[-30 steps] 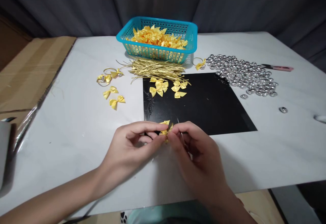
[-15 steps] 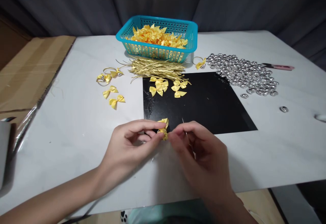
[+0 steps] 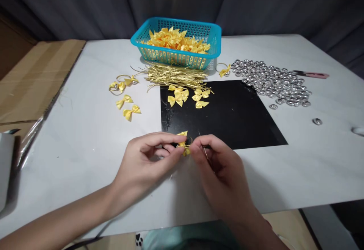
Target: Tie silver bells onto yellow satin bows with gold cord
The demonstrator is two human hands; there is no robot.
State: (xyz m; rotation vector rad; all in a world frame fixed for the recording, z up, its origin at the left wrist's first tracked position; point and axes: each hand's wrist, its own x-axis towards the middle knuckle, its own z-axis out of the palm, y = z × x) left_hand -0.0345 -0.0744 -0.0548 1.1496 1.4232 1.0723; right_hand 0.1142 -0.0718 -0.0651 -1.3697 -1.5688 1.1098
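Observation:
Thumb and fingers of my left hand (image 3: 149, 157) pinch a yellow ribbon bow (image 3: 186, 151) at the near edge of the black mat (image 3: 222, 117). Close on its right, my right hand (image 3: 224, 170) is closed, its thumb and index finger on a gold cord (image 3: 191, 140) beside the bow. A thin, needle-like piece (image 3: 205, 152) crosses the right fingers; its ends are partly hidden. Loose yellow bows (image 3: 178, 96) lie on the mat beneath a bundle of gold cords (image 3: 176, 75). To the left are two more bows (image 3: 131, 111) and bows with cord loops and silver beads (image 3: 118, 87).
A blue basket (image 3: 176, 52) of yellow bows stands at the back of the white table (image 3: 93, 159). At right lie a heap of silver beads (image 3: 273, 81), a stray bead (image 3: 317, 121) and a pink-handled tool (image 3: 313, 74). Cardboard (image 3: 36, 75) borders the left side.
My right hand has shifted slightly left, and a small curve of gold cord now shows between the hands. The left hand keeps its pinch on the bow.

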